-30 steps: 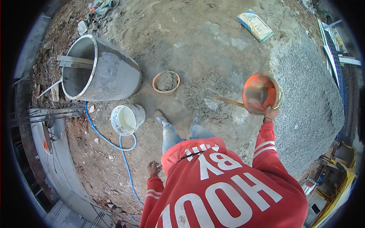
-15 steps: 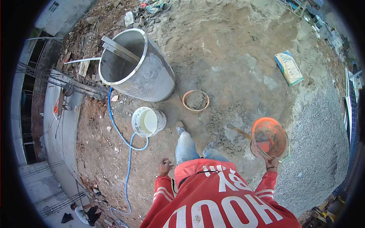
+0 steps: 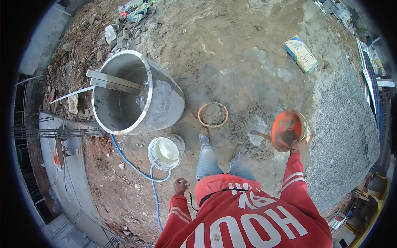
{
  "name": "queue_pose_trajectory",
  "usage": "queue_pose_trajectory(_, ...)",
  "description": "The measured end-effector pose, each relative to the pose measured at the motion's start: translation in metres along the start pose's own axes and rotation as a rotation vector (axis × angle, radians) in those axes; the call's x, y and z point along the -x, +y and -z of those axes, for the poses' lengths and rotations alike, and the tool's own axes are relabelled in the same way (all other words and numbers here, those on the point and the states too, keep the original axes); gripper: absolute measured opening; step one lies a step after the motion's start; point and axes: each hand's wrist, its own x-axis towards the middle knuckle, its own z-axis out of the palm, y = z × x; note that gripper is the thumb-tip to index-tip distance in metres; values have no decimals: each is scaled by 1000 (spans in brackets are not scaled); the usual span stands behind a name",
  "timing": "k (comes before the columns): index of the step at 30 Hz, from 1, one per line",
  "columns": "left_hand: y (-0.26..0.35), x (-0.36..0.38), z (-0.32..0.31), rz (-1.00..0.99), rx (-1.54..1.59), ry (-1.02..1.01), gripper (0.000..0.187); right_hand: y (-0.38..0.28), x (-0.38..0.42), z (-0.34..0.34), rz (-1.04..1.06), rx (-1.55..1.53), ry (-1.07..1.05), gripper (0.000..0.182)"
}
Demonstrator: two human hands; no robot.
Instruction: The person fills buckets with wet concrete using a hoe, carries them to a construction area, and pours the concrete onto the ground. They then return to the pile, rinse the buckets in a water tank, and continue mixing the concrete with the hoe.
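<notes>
My right hand [image 3: 300,145] grips the near rim of an orange rubber basin [image 3: 285,124], whose inside is smeared with grey mortar. Past the basin's left side pokes a wooden handle [image 3: 259,134]; its other end is hidden. My left hand [image 3: 180,186] hangs low with loosely bent fingers apart, holding nothing. Closest to it is a white bucket [image 3: 166,152] with pale liquid inside. Ahead of my feet a second orange-rimmed basin [image 3: 213,114], full of grey mortar, stands on the ground.
A large grey drum [image 3: 165,95] with wooden boards [image 3: 113,82] in it stands at left. A blue hose [image 3: 132,166] curls past the white bucket. Grey gravel [image 3: 345,144] is heaped at right, below a cement bag [image 3: 301,54]. Wet mortar [image 3: 252,120] lies ahead.
My right hand has raised the orange basin and swung it a little forward, its tilt changing. The left hand stays low and free. My view has shifted and turned slightly.
</notes>
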Motion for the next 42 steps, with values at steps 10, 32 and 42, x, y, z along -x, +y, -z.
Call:
queue_pose_trajectory(10,234,-30,36,-455,63,31,30,-90,-192,63,320,166,302,69)
queue_pose_trajectory(32,45,205,-374,-78,463,-449,44,-3,72,-6,-878,-1342,-1008,50)
queue_pose_trajectory(42,-138,-61,-307,-28,930,193,20,134,57,-102,571,279,-932,71)
